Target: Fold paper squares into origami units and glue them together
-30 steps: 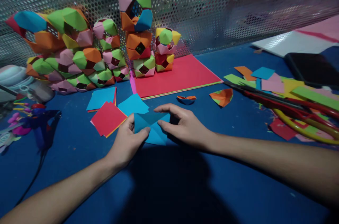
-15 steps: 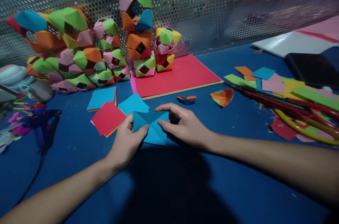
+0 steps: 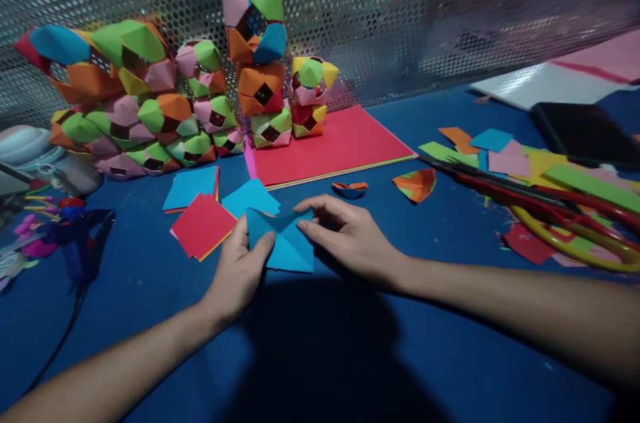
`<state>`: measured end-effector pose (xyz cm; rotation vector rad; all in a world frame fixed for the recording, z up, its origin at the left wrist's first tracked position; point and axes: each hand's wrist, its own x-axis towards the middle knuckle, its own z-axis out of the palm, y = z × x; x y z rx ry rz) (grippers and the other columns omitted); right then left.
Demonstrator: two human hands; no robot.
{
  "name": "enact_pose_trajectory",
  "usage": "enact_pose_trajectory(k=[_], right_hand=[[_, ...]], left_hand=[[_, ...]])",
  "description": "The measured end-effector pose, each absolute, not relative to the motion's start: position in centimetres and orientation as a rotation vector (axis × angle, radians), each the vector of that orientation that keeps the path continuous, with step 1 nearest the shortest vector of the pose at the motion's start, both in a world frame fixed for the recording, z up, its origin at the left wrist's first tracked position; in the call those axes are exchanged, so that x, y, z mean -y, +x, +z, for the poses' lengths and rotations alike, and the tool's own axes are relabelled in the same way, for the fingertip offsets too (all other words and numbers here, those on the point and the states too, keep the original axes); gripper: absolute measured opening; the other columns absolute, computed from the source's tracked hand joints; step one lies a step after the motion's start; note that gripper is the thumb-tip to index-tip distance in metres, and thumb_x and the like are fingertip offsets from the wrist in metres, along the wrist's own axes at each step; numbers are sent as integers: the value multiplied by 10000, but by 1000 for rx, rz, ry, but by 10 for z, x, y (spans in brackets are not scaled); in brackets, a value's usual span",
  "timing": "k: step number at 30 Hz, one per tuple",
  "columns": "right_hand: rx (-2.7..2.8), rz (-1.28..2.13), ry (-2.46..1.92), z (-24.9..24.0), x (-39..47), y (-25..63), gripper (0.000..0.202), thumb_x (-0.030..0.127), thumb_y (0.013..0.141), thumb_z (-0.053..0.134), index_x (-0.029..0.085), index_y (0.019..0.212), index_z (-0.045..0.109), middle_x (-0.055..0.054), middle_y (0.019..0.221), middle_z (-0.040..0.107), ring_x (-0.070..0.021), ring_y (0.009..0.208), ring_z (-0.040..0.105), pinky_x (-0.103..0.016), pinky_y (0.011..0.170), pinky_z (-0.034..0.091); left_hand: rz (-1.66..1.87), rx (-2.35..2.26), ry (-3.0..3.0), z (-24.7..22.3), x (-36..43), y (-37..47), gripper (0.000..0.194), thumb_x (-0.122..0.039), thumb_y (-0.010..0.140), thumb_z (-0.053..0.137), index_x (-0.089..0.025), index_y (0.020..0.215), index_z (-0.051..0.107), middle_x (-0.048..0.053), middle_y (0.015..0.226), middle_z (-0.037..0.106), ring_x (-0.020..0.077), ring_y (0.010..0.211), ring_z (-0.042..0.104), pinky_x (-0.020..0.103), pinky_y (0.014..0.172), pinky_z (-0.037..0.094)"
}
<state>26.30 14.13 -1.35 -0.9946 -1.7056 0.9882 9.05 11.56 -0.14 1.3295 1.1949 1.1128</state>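
Between my hands is a creased square of blue paper [image 3: 287,246], held just above the table, its top edge dipping in the middle. My left hand [image 3: 239,266] pinches its left side, thumb on the front and fingers behind. At the upper right corner, my right hand [image 3: 345,230] grips the paper between thumb and index finger; the other fingers are curled. Just behind the held sheet lies another blue paper square [image 3: 250,195]. To the left are a stack of red squares [image 3: 203,226] and a stack topped with blue [image 3: 190,188].
Folded paper blocks [image 3: 150,110] stand stacked against the perforated metal screen. Large red sheets [image 3: 335,143] lie behind my hands, small orange folded pieces [image 3: 415,184] nearer. Scissors [image 3: 575,206], paper scraps [image 3: 530,163] and a black phone [image 3: 583,133] are right; a blue glue gun [image 3: 77,243] is left.
The blue paper's top edge dips more between my hands, and its upper left corner bends inward. Both hands keep their hold. The view has shifted slightly.
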Motion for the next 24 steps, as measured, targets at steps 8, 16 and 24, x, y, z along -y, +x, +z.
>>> enact_pose_trajectory(k=[8, 16, 24], right_hand=[[1757, 868, -961, -11, -140, 264, 201, 225, 826, 540, 184, 1010, 610, -15, 862, 613, -109, 736, 543, -234, 675, 454], [1672, 935, -897, -8, -137, 261, 193, 217, 771, 602, 177, 952, 548, -20, 816, 597, -116, 736, 570, -238, 649, 479], [1689, 994, -907, -2, -132, 258, 59, 211, 768, 613, 178, 745, 569, 16, 676, 554, -91, 617, 502, -208, 568, 429]], left_hand=[[1046, -1317, 1465, -3, -112, 87, 197, -303, 826, 536, -217, 999, 573, 7, 985, 599, 159, 905, 542, 245, 769, 421], [959, -1302, 1467, -1, -112, 90, 212, -317, 800, 562, -198, 974, 581, 10, 858, 599, 146, 763, 528, 232, 658, 415], [856, -1309, 1648, 2, -112, 92, 198, -335, 812, 531, -170, 705, 557, -16, 688, 493, 119, 650, 432, 222, 593, 357]])
